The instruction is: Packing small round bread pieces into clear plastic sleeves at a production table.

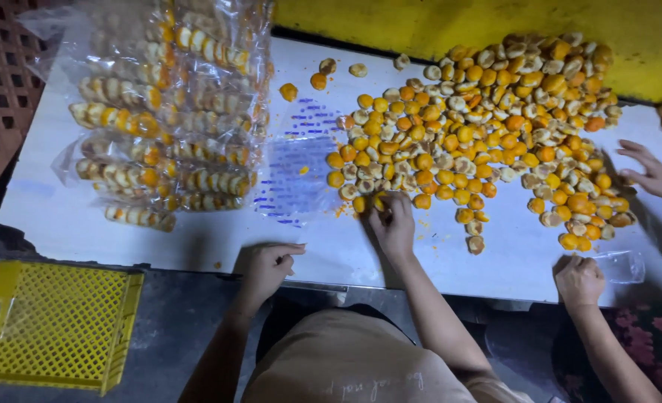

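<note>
Dim warm light, soft shadows, slight blur, dark edges

Heaped small orange-and-cream pastries [480, 127] on tabletop

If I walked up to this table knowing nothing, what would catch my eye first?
Most likely the big heap of small orange and pale round pastries spread across the right half of the white table. The person's right hand picks at the heap's near edge, while the left hand rests on the table's front edge. On the left lies a stack of clear bags already filled with rows of them.
</note>
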